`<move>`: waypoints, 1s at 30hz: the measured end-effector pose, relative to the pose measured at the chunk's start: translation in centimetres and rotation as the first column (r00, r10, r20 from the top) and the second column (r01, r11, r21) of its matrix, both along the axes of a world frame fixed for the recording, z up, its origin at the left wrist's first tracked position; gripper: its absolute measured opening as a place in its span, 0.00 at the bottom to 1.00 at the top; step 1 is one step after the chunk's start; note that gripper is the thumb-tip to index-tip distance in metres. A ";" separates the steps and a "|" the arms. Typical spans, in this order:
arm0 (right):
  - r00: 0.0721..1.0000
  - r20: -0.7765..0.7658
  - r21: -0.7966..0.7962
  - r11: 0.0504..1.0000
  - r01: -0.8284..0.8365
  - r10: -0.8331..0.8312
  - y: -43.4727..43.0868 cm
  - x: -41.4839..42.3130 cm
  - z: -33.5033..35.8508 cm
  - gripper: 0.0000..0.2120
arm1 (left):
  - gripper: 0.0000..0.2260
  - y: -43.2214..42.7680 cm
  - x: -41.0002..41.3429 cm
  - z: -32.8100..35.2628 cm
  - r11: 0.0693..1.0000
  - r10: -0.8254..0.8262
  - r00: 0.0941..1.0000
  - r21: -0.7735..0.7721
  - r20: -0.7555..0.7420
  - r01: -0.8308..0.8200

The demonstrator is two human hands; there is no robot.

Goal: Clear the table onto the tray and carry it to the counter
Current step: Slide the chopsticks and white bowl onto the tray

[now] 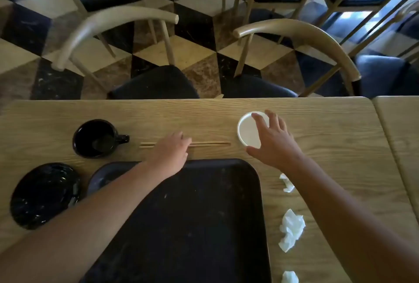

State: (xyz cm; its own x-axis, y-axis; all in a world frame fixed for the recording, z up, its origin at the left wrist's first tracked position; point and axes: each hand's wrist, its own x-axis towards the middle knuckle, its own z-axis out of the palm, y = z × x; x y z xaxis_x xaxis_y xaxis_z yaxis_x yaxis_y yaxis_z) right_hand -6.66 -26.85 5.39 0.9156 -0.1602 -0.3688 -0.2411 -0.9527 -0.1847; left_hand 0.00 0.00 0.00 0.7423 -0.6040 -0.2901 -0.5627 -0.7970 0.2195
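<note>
A black tray [204,226] lies empty on the wooden table [328,128] right in front of me. Beyond its far edge lies a pair of wooden chopsticks [210,143]; my left hand [170,153] rests over their middle, fingers curled down on them. My right hand [272,140] hovers with spread fingers over a small white dish [247,131], touching its rim. A black mug [97,139] stands left of the chopsticks. A black plate [44,195] sits at the left, and a dark dish [102,176] shows under my left forearm. Crumpled white napkins [291,229] lie right of the tray.
Two wooden chairs with dark seats [156,83] [258,88] are pushed in at the table's far edge. A second table [401,119] abuts on the right. More chairs stand on the checkered floor behind.
</note>
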 end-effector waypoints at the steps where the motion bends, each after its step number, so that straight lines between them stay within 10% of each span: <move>1: 1.000 -0.018 -0.014 1.000 -0.012 0.011 -0.3 0.5 -0.5 0.48 | 0.14 -0.3 0.4 -0.4 0.999 -0.017 1.000 0.032 0.007 0.017; 30: 0.998 -0.038 0.002 0.999 -0.045 0.045 -1.1 3.1 -3.4 0.49 | 0.16 -1.5 2.1 -2.2 0.980 -0.173 0.979 0.113 0.105 0.161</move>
State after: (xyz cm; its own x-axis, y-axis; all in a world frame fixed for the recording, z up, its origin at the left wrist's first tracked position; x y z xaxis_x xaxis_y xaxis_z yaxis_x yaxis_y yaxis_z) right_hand -3.54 -28.00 2.00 0.9071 -0.1191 -0.4036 -0.2052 -0.9626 -0.1771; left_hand 2.06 -1.55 -2.17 0.6650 -0.6934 -0.2773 -0.7065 -0.7045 0.0675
